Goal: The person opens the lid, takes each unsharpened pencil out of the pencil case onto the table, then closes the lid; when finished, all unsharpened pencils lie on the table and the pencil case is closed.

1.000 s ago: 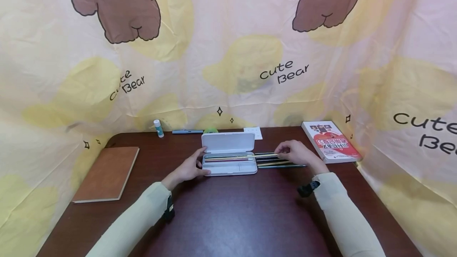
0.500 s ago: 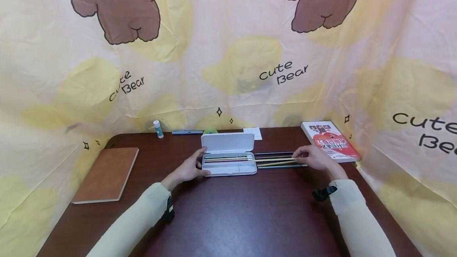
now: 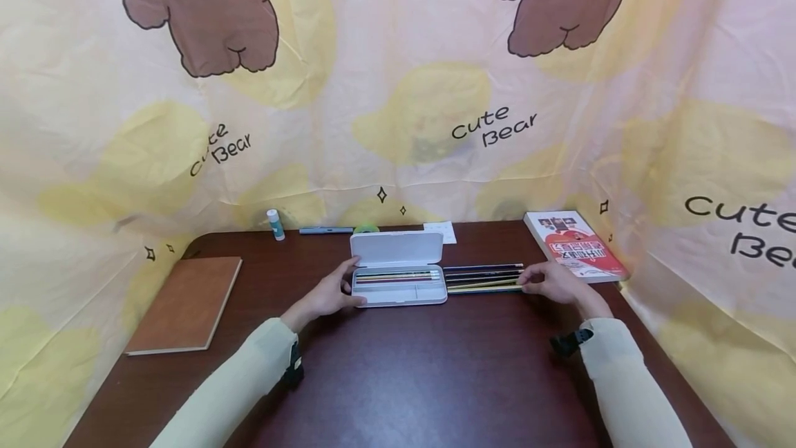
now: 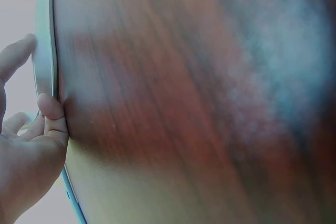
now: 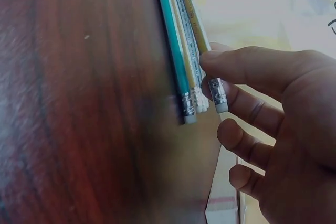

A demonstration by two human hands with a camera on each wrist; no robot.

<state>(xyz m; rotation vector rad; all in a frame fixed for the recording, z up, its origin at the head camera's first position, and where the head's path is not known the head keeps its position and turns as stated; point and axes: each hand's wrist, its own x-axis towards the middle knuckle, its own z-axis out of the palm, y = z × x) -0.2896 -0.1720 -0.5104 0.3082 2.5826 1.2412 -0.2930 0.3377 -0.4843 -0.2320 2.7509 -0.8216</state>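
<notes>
An open white pencil case [image 3: 392,295] lies mid-table with its lid raised and several pencils [image 3: 398,276] in its back compartment. My left hand [image 3: 325,294] grips the case's left end, thumb at the front corner and fingers toward the back. Right of the case, several pencils [image 3: 484,270] lie side by side on the table. Over their right ends, my right hand [image 3: 552,282] pinches a yellow pencil [image 5: 194,22] close to its eraser end between thumb and fingers. In the right wrist view, a teal pencil [image 5: 170,32] and others lie beside it.
A brown notebook [image 3: 185,304] lies at the left, and a red-and-white book [image 3: 578,247] at the back right. Along the back are a glue stick [image 3: 276,225], a blue pen [image 3: 326,231], a green round item [image 3: 366,229] and white paper [image 3: 449,232].
My right hand has moved right and slightly toward me, drawing the yellow pencil from over the case to the pencils on the table. My left hand has stayed on the case.
</notes>
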